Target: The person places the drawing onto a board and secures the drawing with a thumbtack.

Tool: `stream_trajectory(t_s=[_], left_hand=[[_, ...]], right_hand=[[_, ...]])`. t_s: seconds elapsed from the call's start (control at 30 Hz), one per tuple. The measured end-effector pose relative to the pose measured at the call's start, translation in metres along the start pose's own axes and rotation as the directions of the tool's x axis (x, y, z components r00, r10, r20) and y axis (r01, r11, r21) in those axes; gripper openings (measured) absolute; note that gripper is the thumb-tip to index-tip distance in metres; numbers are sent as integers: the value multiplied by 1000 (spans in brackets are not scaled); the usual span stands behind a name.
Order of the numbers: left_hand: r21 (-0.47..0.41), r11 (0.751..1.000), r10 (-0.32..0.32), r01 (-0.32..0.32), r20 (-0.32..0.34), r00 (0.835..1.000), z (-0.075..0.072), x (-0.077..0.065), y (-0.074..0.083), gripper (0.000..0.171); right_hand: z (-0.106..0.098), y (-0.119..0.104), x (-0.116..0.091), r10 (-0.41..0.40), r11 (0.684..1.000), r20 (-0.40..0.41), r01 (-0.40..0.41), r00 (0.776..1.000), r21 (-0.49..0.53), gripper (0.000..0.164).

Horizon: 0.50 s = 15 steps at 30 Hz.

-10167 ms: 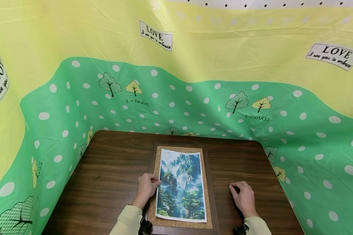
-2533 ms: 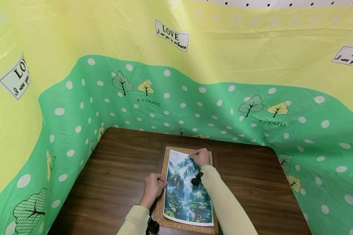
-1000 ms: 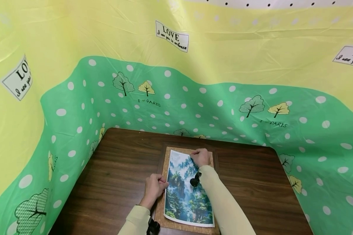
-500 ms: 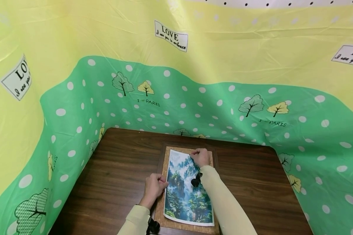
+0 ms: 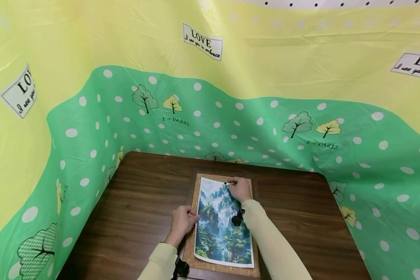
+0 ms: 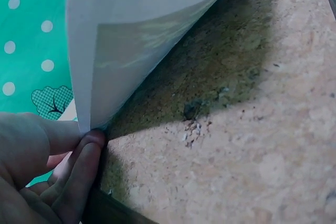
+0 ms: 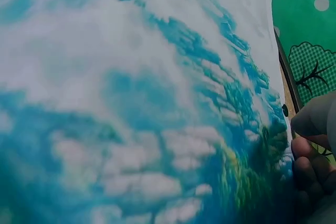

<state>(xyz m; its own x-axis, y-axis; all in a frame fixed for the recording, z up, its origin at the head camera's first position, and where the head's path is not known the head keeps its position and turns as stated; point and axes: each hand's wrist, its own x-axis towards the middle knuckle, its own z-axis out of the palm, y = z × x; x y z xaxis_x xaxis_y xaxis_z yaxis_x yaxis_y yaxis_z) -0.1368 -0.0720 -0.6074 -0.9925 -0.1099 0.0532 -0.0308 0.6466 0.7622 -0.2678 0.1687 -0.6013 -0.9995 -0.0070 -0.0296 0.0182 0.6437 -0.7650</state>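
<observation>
A printed landscape picture (image 5: 213,229) of misty cliffs and trees lies over a framed cork board (image 5: 227,268). My left hand (image 5: 183,222) pinches the picture's left edge between thumb and fingers. In the left wrist view the sheet (image 6: 126,51) curls up off the cork (image 6: 252,145), which has a dark hole in it. At the top edge, a small black-headed pin (image 5: 225,183) stands on the picture. My right hand (image 5: 240,188) is just right of that pin, fingers loosely curled at the paper's edge. The right wrist view shows the pin's black head (image 7: 285,110) apart from the fingertips.
The board lies on a dark wooden table (image 5: 136,217). A green and yellow printed curtain (image 5: 210,116) hangs round the table's back and sides. Black wrist cameras (image 5: 237,217) are strapped to both wrists.
My right hand came from the table's right side to the picture's top edge. In the last half second its fingers drew slightly right, off the black pin. My left hand keeps its pinch.
</observation>
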Motion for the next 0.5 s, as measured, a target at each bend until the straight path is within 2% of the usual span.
stream_trajectory(t_s=[0.1,0.33,0.5], left_hand=[[0,1000,13,-13,11,1000,-1,1,-2,24],[-49,999,-1,2,33,999,-7,1,-2,21],[-145,988,-30,46,109,994,-16,-3,-8,14]], right_hand=[[-3,1,-6,-40,999,21,41,999,-26,24],[-6,1,-16,-153,986,60,156,986,-56,31],[-8,6,-26,-189,980,74,193,979,-51,36]])
